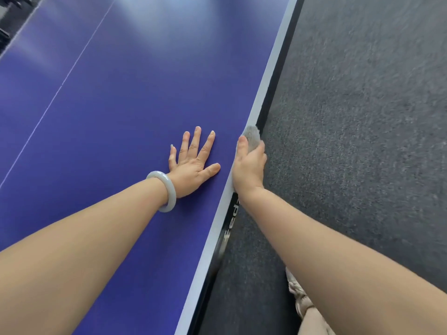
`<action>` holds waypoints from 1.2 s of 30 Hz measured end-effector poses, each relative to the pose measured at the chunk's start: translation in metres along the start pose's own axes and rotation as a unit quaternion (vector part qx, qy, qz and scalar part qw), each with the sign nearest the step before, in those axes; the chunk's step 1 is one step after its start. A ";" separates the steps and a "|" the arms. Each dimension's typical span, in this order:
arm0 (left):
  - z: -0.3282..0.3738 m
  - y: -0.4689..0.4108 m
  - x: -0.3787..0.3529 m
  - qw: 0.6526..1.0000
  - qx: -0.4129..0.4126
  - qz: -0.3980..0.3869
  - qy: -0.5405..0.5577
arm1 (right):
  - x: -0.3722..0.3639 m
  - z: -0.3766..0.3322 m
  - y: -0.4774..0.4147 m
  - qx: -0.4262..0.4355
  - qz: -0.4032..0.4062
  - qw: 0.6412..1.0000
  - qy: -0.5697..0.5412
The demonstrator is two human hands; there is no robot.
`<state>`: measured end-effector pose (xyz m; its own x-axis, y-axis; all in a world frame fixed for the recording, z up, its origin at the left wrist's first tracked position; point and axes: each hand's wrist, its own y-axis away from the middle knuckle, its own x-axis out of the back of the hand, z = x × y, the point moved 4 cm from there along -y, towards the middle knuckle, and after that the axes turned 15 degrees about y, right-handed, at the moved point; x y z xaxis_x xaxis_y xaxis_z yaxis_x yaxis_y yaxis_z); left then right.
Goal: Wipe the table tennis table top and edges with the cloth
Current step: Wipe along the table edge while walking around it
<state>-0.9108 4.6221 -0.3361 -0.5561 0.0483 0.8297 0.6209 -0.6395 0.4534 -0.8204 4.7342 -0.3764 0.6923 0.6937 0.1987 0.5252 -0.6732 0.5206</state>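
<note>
The left hand [193, 163] is laid flat, fingers splayed toward twelve o'clock; at its three o'clock, the right hand [249, 166] is curled round the cloth [252, 136].

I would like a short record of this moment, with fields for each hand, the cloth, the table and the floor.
left hand: left hand lies flat on the blue top, fingers spread
wrist: pale bangle on the left wrist
right hand: right hand grips the grey cloth
cloth position: at the table's right side edge, over the white border
table: table tennis table, blue top, thin white centre line
floor: dark grey carpet beside the table
</note>
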 end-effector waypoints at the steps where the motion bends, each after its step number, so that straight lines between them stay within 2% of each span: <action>1: -0.001 -0.001 0.000 1.000 -0.004 0.001 0.002 | -0.004 0.002 0.004 0.004 0.010 1.000 -0.004; 4: -0.001 -0.002 0.000 1.000 -0.002 0.003 -0.001 | -0.020 0.034 0.062 0.014 0.016 1.000 -0.015; 8: 0.000 -0.001 0.000 1.000 -0.001 0.002 -0.006 | -0.029 0.070 0.138 0.009 -0.049 0.999 -0.015; 12: -0.001 -0.001 0.001 1.000 -0.002 0.003 0.000 | -0.025 0.056 0.099 0.016 -0.059 0.998 0.024; 16: -0.001 -0.001 0.001 1.000 0.001 0.004 -0.001 | -0.013 0.028 0.048 -0.020 -0.022 0.999 -0.015; 19: 0.000 -0.002 0.001 1.000 0.000 0.011 -0.005 | -0.022 0.046 0.091 0.005 -0.006 1.000 -0.019; 23: 0.000 -0.003 0.001 1.000 -0.007 0.021 0.001 | -0.038 0.078 0.154 -0.003 -0.010 1.000 -0.010; 36: 0.018 0.031 -0.006 0.999 -0.004 0.051 -0.005 | -0.040 0.084 0.144 0.038 -0.007 0.998 0.054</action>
<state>-0.8780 4.6159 -0.3208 -0.4840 -0.0094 0.8750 0.6702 -0.6469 0.3638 -0.7309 4.5882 -0.3792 0.6296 0.7243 0.2812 0.5740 -0.6775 0.4600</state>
